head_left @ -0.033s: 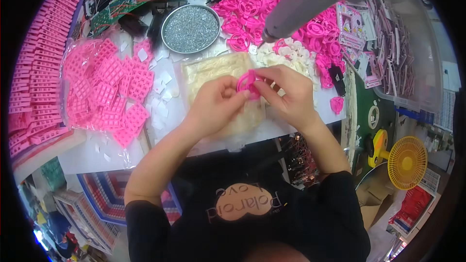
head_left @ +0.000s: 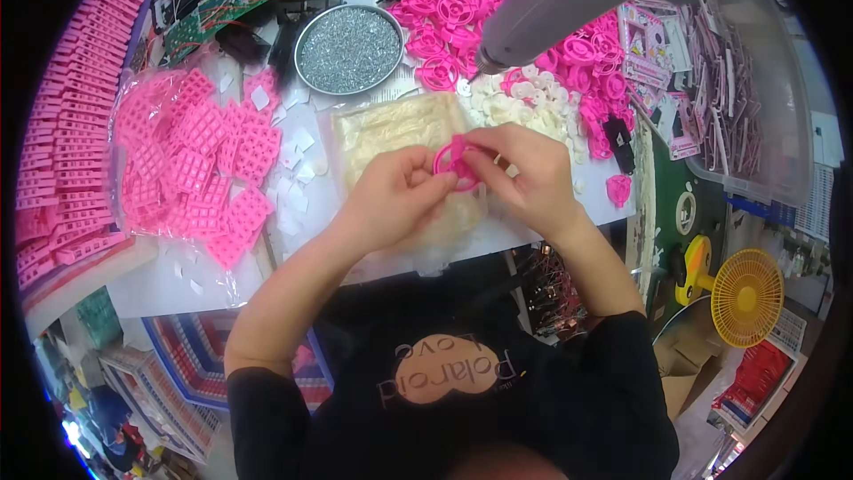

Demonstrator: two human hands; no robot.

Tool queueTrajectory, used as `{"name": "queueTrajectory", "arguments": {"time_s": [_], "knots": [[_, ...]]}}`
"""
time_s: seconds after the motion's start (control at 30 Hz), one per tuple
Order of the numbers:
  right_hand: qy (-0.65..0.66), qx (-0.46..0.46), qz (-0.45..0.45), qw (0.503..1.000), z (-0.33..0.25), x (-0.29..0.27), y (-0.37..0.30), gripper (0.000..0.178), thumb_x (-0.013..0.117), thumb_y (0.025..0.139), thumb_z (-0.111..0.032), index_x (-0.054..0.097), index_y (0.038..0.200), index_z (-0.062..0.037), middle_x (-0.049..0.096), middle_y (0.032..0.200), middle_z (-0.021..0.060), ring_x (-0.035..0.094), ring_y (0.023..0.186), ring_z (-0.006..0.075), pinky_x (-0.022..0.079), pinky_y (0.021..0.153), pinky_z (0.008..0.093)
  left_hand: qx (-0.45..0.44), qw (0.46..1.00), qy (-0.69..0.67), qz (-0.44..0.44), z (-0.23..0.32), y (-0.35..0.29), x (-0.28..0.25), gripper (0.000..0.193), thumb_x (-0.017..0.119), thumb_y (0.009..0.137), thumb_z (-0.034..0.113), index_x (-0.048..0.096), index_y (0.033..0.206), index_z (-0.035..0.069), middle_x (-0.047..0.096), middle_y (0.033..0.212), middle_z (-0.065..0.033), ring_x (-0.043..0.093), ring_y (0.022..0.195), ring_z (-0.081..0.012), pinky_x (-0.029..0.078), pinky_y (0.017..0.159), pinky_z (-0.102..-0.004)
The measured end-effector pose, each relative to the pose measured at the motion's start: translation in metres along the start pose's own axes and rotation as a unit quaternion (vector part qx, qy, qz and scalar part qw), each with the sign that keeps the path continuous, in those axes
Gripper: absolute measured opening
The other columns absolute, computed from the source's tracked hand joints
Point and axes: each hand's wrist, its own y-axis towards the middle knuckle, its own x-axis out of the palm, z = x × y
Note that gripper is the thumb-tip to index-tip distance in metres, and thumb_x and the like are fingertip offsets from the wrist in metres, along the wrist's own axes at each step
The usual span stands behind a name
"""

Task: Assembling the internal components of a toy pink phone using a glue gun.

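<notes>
Pink ring [head_left: 458, 155] turned sl. vs prev., btwn L hand [head_left: 395, 191], R hand [head_left: 530, 169].

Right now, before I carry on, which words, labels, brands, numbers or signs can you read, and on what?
Black shirt: legible lettering, upside down, on and around a peach print; I won't copy the wording.
Pink-and-white printed panels at right: markings too small to read.
Red package: too blurred.
Pink ring piece between left hand and right hand: no lettering visible.

Black short-sleeved T-shirt [head_left: 560, 409]; rounded peach chest print [head_left: 444, 354], lettering [head_left: 455, 372] across; forearms [head_left: 298, 280] bare.
</notes>
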Motion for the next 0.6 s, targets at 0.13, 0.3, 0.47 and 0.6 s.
{"name": "queueTrajectory", "arguments": {"time_s": [0.13,0.3,0.47,0.6], "knots": [[-0.174,-0.088,-0.005,0.981,0.009,0.017,-0.006,0.012,0.076,0.081,-0.015,0.068,0.086,-0.0082,0.063,0.085,0.0059,0.062,0.077,0.0259,0.050,0.063,0.0362,0.050,0.953,0.267,0.132,-0.002,-0.016,0.006,0.027,0.068,0.097,0.019,0.062,0.116,0.002,0.064,0.080,-0.0044,0.060,0.063,-0.0141,0.046,0.056,-0.0266],[-0.209,-0.136,0.006,0.968,0.022,0.042,0.001,0.013,0.075,0.079,-0.012,0.062,0.083,-0.0087,0.054,0.075,0.0047,0.053,0.073,0.0266,0.044,0.066,0.0390,0.340,0.763,0.527,0.158,-0.033,-0.025,0.006,0.051,0.077,0.084,0.023,0.060,0.128,0.004,0.063,0.116,-0.0132,0.062,0.103,-0.0327,0.051,0.089,-0.0439],[-0.247,-0.107,-0.069,0.961,0.016,0.040,0.004,0.011,0.071,0.085,-0.017,0.062,0.087,-0.0100,0.058,0.075,0.0056,0.058,0.075,0.0290,0.044,0.068,0.0416,0.264,0.710,0.643,0.112,-0.049,-0.044,0.017,0.067,0.077,0.081,0.032,0.055,0.137,0.002,0.053,0.139,-0.0144,0.047,0.132,-0.0325,0.036,0.111,-0.0518],[-0.208,-0.012,-0.149,0.967,0.012,0.032,0.014,0.012,0.069,0.087,-0.018,0.061,0.085,-0.0089,0.062,0.068,0.0097,0.063,0.067,0.0334,0.046,0.065,0.0453,0.255,0.724,0.631,0.111,-0.046,-0.047,0.015,0.072,0.076,0.082,0.034,0.051,0.141,0.001,0.051,0.142,-0.0149,0.045,0.136,-0.0333,0.033,0.114,-0.0518]]}}
